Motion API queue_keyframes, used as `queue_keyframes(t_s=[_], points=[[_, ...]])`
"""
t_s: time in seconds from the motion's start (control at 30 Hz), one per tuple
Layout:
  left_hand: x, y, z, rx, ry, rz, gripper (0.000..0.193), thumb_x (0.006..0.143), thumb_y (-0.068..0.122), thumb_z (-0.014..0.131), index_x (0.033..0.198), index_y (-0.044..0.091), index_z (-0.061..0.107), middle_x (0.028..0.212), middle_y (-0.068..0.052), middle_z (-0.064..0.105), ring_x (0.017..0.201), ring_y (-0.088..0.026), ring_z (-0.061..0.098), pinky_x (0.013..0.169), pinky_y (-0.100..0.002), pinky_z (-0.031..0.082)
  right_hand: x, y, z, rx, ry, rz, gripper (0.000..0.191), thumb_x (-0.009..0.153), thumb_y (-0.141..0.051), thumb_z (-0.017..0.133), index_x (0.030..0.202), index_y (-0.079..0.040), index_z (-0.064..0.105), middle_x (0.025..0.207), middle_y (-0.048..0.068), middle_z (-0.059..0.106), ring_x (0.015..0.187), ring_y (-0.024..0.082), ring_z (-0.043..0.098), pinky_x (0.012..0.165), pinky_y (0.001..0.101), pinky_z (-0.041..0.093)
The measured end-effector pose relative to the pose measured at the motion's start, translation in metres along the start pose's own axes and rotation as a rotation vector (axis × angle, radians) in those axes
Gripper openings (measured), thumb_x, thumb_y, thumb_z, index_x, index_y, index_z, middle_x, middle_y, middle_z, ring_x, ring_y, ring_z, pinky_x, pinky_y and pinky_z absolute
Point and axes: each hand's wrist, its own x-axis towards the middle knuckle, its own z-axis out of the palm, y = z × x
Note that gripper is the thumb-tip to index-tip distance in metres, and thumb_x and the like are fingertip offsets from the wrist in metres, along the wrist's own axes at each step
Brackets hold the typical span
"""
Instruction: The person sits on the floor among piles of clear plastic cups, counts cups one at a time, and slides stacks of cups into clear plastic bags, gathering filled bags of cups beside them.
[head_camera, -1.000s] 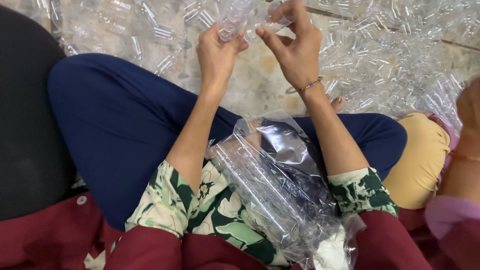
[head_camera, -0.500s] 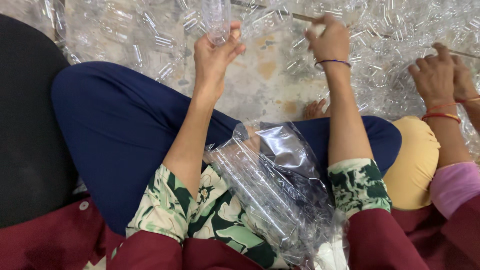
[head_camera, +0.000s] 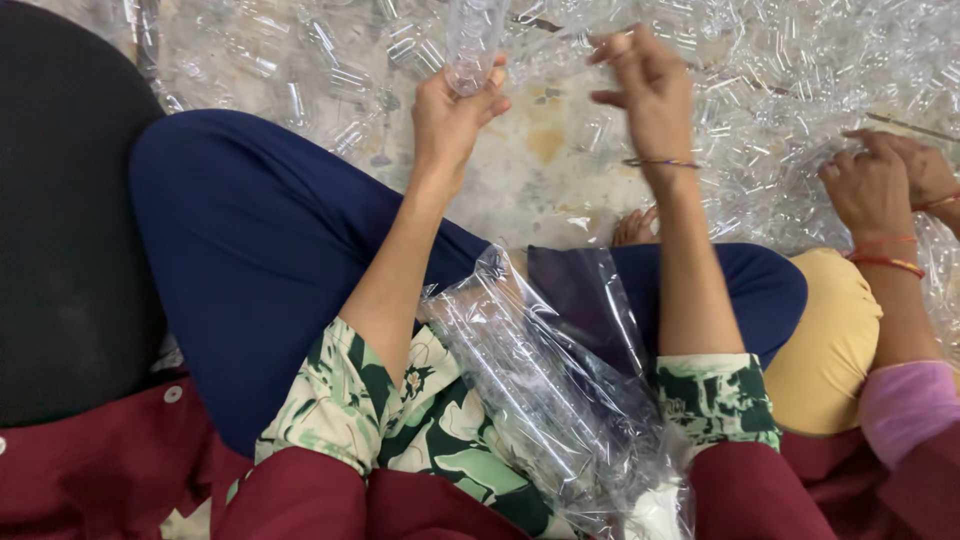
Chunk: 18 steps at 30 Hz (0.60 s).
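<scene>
While the left hand (head_camera: 452, 112) has its fingers clamped on an upright clear bottle (head_camera: 472, 45), the right hand (head_camera: 645, 88) hovers just beside it, fingers loosely apart, empty.

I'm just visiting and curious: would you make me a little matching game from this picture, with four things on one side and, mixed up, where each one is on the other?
Things:
1. clear plastic tube
2. clear plastic bag
3. thin bangle
4. co-worker's hand

Places:
A. around the wrist of the right hand
B. lying across the person's lap
C. at the right edge, on the heap of clear tubes
D. gripped upright in the left hand

Pairs: 1-D, 2-B, 3-A, 4-C
</scene>
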Motion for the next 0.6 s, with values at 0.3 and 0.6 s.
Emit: queue_keyframes(t_s=[0.3,0.6], points=[[-0.008,0.004,0.009,-0.029,-0.176,-0.107,0.031,0.093,0.013,0.073,0.121,0.001,0.069,0.102,-0.01,0.075,0.079,-0.018,0.078,0.079,-0.033,0.067,0.005,0.0,0.001,0.331,0.227,0.013,0.087,0.1,-0.006,0.082,0.156,-0.019,0.016,0.122,0.015,0.067,0.107,0.025,0.074,0.083,0.0442,0.071],[-0.007,-0.008,-0.001,0.535,0.035,0.086,0.016,0.084,-0.009,0.054,0.089,-0.007,0.069,0.069,-0.01,0.073,0.06,-0.018,0.079,0.053,-0.029,0.064,-0.009,-0.028,-0.077,0.525,0.414,-0.211,0.076,0.114,0.002,0.074,0.159,-0.024,0.018,0.129,0.011,0.058,0.109,0.019,0.058,0.086,0.042,0.058]])
